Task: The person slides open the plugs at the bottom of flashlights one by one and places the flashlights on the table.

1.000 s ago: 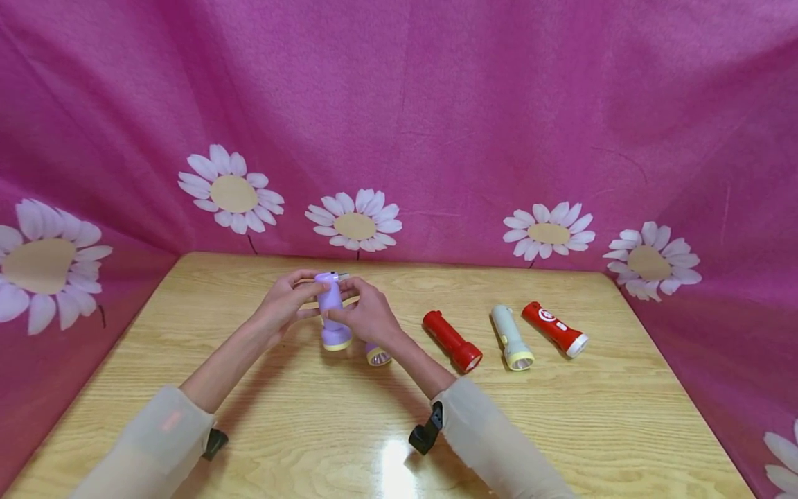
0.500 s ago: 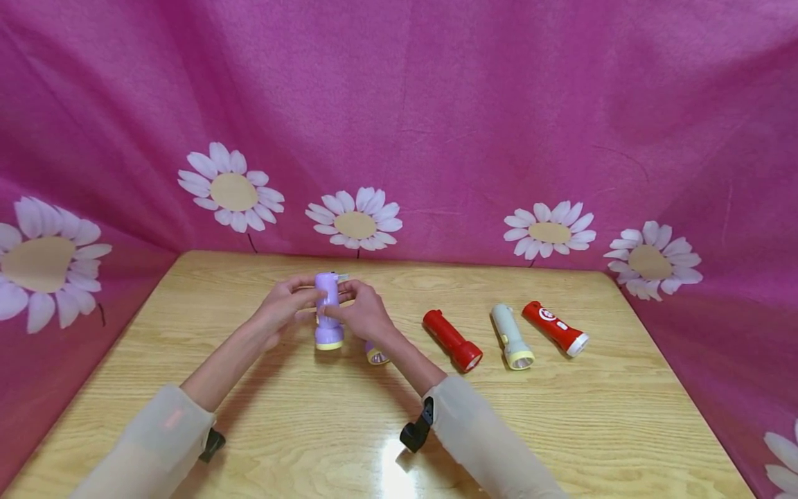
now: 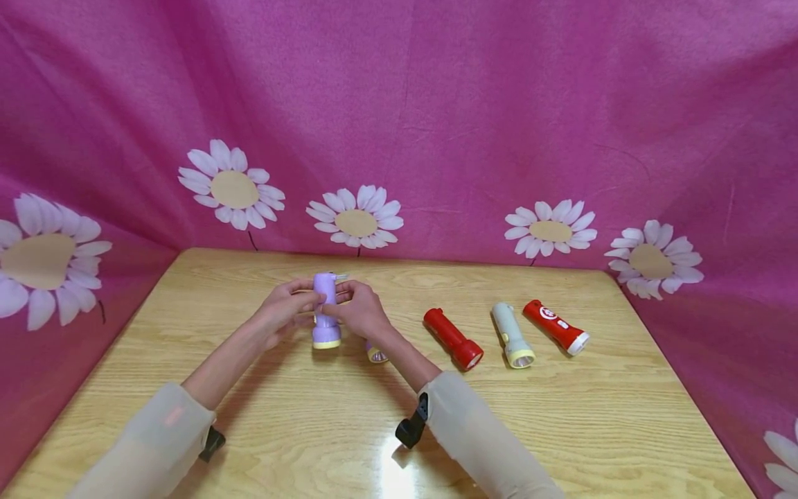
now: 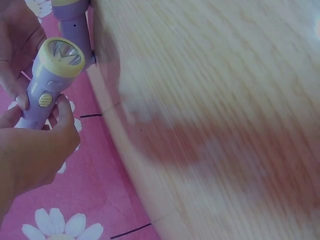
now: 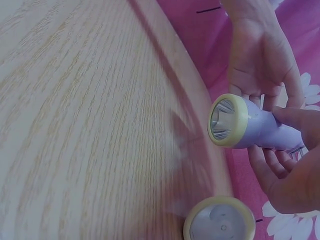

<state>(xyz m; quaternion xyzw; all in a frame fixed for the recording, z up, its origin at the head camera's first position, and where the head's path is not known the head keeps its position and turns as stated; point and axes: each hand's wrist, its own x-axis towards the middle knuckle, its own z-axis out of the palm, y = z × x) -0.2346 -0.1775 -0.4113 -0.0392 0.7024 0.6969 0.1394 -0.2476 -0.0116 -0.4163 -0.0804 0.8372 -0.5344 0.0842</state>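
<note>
Both hands hold a purple flashlight (image 3: 326,312) above the table, its yellow-rimmed lens end pointing down. My left hand (image 3: 283,308) grips the body from the left, thumb across the front. From the right, my right hand (image 3: 364,312) holds the same body with thumb and fingers. Metal prongs (image 3: 341,277) stick out near the flashlight's upper end. A yellow switch (image 4: 45,100) shows on its side in the left wrist view. Beneath the right wrist, a second purple flashlight (image 3: 377,354) lies mostly hidden; its round lens end (image 5: 220,222) appears in the right wrist view.
On the wooden table (image 3: 324,423), to the right, lie a plain red flashlight (image 3: 452,339), a pale grey-green flashlight (image 3: 511,336) and a red flashlight with a white emblem (image 3: 555,327). A pink cloth (image 3: 436,125) with daisies hangs behind and at both sides.
The held flashlight has shifted slightly left and stands more upright. My right hand and forearm have moved a little left with it. The flashlights on the table stay put.
</note>
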